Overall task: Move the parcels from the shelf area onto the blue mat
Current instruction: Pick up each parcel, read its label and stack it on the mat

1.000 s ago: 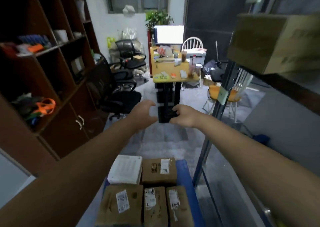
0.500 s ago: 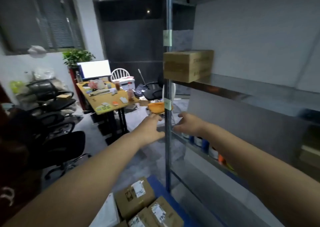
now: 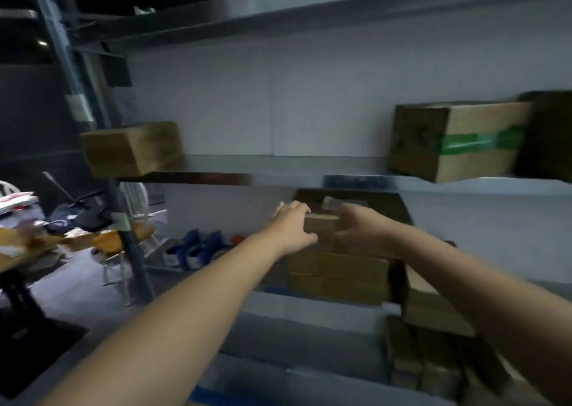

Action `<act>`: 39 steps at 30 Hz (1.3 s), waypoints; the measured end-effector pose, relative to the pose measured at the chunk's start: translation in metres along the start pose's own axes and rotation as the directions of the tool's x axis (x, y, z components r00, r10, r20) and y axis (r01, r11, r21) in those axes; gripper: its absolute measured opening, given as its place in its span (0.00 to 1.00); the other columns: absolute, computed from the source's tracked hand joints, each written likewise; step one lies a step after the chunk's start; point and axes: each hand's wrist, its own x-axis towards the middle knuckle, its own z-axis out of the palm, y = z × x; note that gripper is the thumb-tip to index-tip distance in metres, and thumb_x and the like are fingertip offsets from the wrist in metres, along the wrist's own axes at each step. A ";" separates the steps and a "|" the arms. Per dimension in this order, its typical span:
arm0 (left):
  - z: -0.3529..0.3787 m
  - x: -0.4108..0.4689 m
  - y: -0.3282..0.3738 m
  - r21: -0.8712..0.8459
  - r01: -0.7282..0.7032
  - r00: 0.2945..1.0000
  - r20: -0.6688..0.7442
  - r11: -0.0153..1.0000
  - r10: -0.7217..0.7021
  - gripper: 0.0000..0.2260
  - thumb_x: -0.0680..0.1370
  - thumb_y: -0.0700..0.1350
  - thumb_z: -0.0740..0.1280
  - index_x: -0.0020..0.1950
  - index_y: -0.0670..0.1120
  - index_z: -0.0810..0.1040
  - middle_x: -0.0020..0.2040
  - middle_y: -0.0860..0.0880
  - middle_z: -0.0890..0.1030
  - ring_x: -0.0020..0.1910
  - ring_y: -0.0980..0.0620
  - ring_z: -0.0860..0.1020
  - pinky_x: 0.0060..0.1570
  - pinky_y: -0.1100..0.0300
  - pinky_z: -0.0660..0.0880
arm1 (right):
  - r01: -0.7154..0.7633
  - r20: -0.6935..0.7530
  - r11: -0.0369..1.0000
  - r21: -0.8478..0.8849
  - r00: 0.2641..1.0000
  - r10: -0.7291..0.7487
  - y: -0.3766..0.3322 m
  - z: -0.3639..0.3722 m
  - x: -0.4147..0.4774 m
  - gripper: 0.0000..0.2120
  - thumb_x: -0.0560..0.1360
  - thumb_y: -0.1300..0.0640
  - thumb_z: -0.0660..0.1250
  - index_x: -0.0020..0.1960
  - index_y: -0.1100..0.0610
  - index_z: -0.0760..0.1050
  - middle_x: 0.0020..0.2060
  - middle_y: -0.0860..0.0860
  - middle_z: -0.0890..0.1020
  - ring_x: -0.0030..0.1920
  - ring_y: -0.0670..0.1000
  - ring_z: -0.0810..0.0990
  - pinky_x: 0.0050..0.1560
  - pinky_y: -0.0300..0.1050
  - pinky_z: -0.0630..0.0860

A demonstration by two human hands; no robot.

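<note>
The small brown cardboard parcel [image 3: 322, 223] tops the stacked brown boxes [image 3: 353, 269] on the grey metal shelf [image 3: 309, 312], lying crosswise between both hands, the left hand [image 3: 294, 226] curling fingers and thumb round its left end, the right hand [image 3: 362, 229] at the other end, its grip too blurred to tell.

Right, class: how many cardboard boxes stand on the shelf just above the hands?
2 clear ones: a plain box at the left end of the shelf and a green-taped box towards the right. A dark shape beyond it may be a third.

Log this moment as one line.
phase: pickup | left hand: grips top parcel | right hand: opposite end, grip blurred
</note>
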 end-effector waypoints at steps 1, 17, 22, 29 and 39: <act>0.015 0.005 0.030 -0.005 -0.048 0.999 0.019 0.999 0.048 0.26 0.74 0.53 0.70 0.70 0.49 0.70 0.70 0.49 0.69 0.74 0.43 0.62 0.70 0.47 0.63 | -0.037 -0.023 0.999 -0.013 0.999 0.037 0.025 -0.013 -0.021 0.22 0.70 0.47 0.73 0.61 0.49 0.72 0.54 0.48 0.77 0.46 0.45 0.77 0.42 0.35 0.72; 0.259 -0.033 0.506 -0.314 -0.687 0.573 0.322 0.656 0.754 0.25 0.71 0.56 0.69 0.65 0.49 0.72 0.64 0.48 0.74 0.63 0.46 0.71 0.63 0.51 0.70 | -0.781 -0.334 0.622 0.048 0.574 0.747 0.349 -0.164 -0.422 0.30 0.72 0.51 0.71 0.70 0.58 0.68 0.65 0.56 0.74 0.63 0.55 0.74 0.62 0.48 0.73; 0.309 -0.054 0.608 -0.425 -0.753 0.390 0.325 0.502 0.861 0.28 0.74 0.53 0.71 0.71 0.46 0.69 0.69 0.48 0.71 0.69 0.47 0.69 0.67 0.47 0.69 | -0.886 -0.409 0.433 0.168 0.337 0.848 0.401 -0.185 -0.534 0.30 0.73 0.51 0.70 0.71 0.58 0.66 0.66 0.57 0.73 0.64 0.56 0.74 0.63 0.50 0.72; 0.376 -0.053 0.723 -0.523 -0.768 0.246 0.292 0.369 0.924 0.29 0.75 0.51 0.71 0.73 0.47 0.67 0.71 0.48 0.70 0.71 0.49 0.67 0.68 0.49 0.68 | -0.945 -0.393 0.176 0.277 0.056 0.918 0.471 -0.200 -0.614 0.30 0.72 0.52 0.72 0.70 0.60 0.67 0.65 0.58 0.74 0.64 0.57 0.74 0.63 0.50 0.73; 0.487 -0.033 0.884 -0.599 -0.747 0.111 0.313 0.287 0.943 0.28 0.72 0.54 0.71 0.70 0.49 0.70 0.67 0.50 0.73 0.66 0.49 0.71 0.67 0.51 0.69 | -0.871 -0.366 -0.019 0.491 -0.226 0.903 0.583 -0.229 -0.669 0.32 0.72 0.51 0.72 0.71 0.61 0.66 0.67 0.56 0.74 0.65 0.54 0.74 0.60 0.44 0.71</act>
